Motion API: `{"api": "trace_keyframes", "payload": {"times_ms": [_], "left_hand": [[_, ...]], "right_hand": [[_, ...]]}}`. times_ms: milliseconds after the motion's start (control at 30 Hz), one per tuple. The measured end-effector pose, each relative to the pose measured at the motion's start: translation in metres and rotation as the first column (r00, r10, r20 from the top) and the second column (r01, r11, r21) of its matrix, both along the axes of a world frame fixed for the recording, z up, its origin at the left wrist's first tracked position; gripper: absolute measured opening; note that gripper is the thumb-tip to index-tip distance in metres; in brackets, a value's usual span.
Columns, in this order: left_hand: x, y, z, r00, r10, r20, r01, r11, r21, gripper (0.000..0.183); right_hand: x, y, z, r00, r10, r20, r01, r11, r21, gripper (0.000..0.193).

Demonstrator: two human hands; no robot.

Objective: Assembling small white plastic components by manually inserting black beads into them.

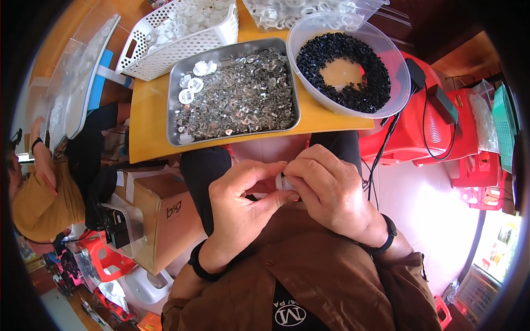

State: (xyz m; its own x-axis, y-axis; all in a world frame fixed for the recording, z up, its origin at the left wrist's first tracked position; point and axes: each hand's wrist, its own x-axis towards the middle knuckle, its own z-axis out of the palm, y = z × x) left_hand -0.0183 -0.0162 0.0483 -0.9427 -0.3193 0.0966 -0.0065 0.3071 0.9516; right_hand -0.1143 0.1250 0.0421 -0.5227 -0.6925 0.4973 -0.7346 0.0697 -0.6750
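My left hand (240, 207) and my right hand (331, 190) meet close to my chest, above my lap. Together they pinch a small white plastic part (284, 181), mostly hidden by the fingers. Ahead on the wooden table (146, 124) lies a steel tray (234, 94) full of small clear pieces, with a few white rings (194, 84) at its left end. To its right stands a clear round bowl (349, 63) holding small black pieces.
A white perforated basket (179, 36) of white parts and a clear bag (303, 10) stand at the table's back. A cardboard box (165, 218) is at my lower left. Another person in a yellow top (38, 193) sits far left. Red plastic stools (436, 129) stand right.
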Motion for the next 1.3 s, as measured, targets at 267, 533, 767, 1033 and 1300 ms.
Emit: {"api": "trace_keyframes", "payload": {"times_ms": [267,533,767,1033,1300], "left_hand": [[-0.002,-0.001,-0.007,0.999,0.030,-0.026,-0.022,0.964,0.264,0.020],[-0.004,-0.001,-0.010,0.994,0.035,-0.099,0.000,0.942,0.335,0.016],[-0.002,0.001,-0.006,0.988,0.069,-0.140,-0.025,0.955,0.294,0.013],[-0.002,0.001,-0.013,0.981,0.080,-0.175,-0.047,0.981,0.187,0.022],[-0.008,0.002,-0.015,0.975,0.052,-0.215,-0.024,0.991,0.128,0.023]], "right_hand": [[-0.008,-0.004,-0.009,0.994,-0.065,-0.094,0.059,0.996,-0.063,0.021],[-0.004,0.000,-0.011,0.890,-0.020,0.455,0.077,0.991,-0.105,0.030],[0.001,0.002,-0.014,0.706,0.035,0.708,-0.029,0.999,-0.021,0.019],[0.003,-0.006,-0.011,0.853,-0.020,0.521,0.112,0.983,-0.147,0.017],[0.000,-0.010,-0.024,0.600,0.174,0.781,0.125,0.944,-0.307,0.013]]}}
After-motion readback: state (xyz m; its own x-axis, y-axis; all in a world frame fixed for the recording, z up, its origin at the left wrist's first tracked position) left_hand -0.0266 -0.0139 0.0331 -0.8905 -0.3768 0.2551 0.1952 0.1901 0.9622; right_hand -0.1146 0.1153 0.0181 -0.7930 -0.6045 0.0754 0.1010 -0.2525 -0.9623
